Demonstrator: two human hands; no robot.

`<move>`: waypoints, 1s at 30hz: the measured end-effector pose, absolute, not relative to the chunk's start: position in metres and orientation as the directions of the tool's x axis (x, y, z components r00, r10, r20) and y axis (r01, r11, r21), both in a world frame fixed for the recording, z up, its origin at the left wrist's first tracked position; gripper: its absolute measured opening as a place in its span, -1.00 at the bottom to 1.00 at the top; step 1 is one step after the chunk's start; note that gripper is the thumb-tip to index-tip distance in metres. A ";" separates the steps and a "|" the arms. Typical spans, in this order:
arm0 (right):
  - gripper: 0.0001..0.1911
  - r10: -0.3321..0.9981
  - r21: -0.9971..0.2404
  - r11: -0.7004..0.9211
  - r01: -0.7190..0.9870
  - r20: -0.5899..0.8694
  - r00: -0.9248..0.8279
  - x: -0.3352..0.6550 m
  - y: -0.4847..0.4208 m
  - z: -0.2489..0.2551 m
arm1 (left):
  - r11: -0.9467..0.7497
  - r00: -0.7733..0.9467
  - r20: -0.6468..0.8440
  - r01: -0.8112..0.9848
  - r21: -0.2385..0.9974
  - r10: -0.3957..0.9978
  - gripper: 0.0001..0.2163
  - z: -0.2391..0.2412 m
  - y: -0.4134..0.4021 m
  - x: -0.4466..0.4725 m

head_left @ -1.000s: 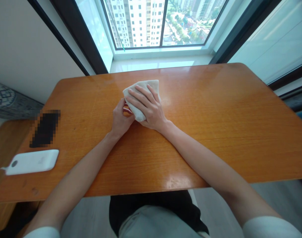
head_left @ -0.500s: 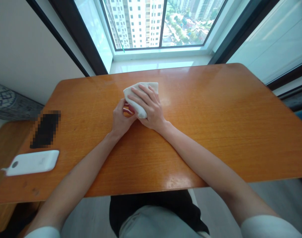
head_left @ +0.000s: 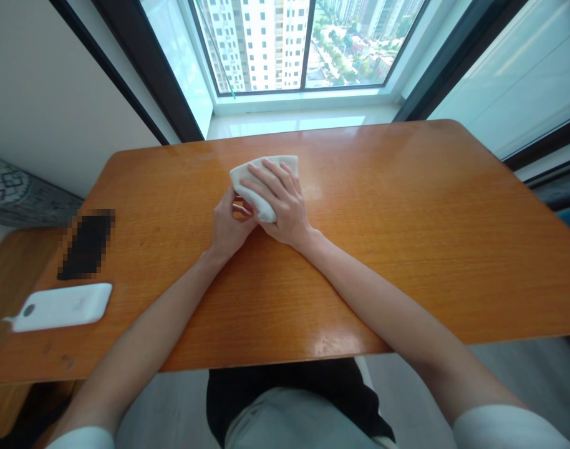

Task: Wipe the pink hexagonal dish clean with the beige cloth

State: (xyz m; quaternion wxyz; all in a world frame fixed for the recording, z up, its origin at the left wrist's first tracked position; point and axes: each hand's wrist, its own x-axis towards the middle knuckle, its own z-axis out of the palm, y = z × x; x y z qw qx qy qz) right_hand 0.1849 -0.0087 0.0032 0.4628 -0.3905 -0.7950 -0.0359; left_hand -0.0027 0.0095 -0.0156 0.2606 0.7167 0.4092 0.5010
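A folded white cloth [head_left: 264, 167] is near the middle of the wooden table, toward its far side. My right hand [head_left: 287, 202] lies over it, fingers draped across the top and the palm pressed to its near edge. At the cloth's left side is my left hand [head_left: 229, 221], its fingers curled in beneath the cloth and its thumb reaching toward my right palm. Whatever those left fingers hold under there is hidden. The two hands meet just below the cloth.
On the table's left side lie a white rectangular device [head_left: 63, 307] with a cord and a dark pixelated object [head_left: 86, 245]. The wooden table [head_left: 406, 237] has its near edge close to my body. Beyond it is a window [head_left: 304, 50]; a wooden bench [head_left: 25, 255] stands at the left.
The cloth's left corner has shifted slightly left and its near end has drawn in a little. Both hands stay in nearly the same place.
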 end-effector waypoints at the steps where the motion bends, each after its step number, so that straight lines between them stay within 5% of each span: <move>1: -0.50 0.610 -0.361 0.655 0.664 0.771 -0.182 0.186 -0.006 0.001 | -0.532 0.169 0.505 0.317 0.785 0.846 -0.49 -0.013 0.009 -0.001; 5: -0.47 0.644 -0.476 0.589 0.653 0.765 -0.023 0.190 -0.002 -0.003 | -0.527 0.176 0.497 0.317 0.788 0.850 -0.44 -0.005 0.006 0.004; 12: -0.46 0.553 -0.239 0.751 0.616 0.738 -0.387 0.185 -0.012 0.005 | -0.517 0.136 0.504 0.353 0.780 0.853 -0.66 -0.018 0.010 -0.005; 19: -0.47 0.660 -0.572 0.578 0.581 0.747 0.080 0.191 0.004 -0.005 | -0.525 0.160 0.501 0.313 0.791 0.850 -0.46 -0.004 0.004 0.006; 21: -0.46 0.654 -0.551 0.590 0.590 0.755 0.052 0.191 0.001 -0.003 | -0.517 0.161 0.492 0.311 0.797 0.855 -0.46 -0.005 0.005 0.004; 26: -0.48 0.585 -0.299 0.727 0.618 0.742 -0.329 0.185 -0.013 0.007 | -0.499 0.159 0.474 0.312 0.808 0.866 -0.59 -0.017 0.010 -0.004; 30: -0.50 0.650 -0.465 0.646 0.605 0.750 -0.118 0.187 -0.003 0.004 | -0.507 0.166 0.479 0.309 0.805 0.862 -0.51 -0.011 0.008 0.000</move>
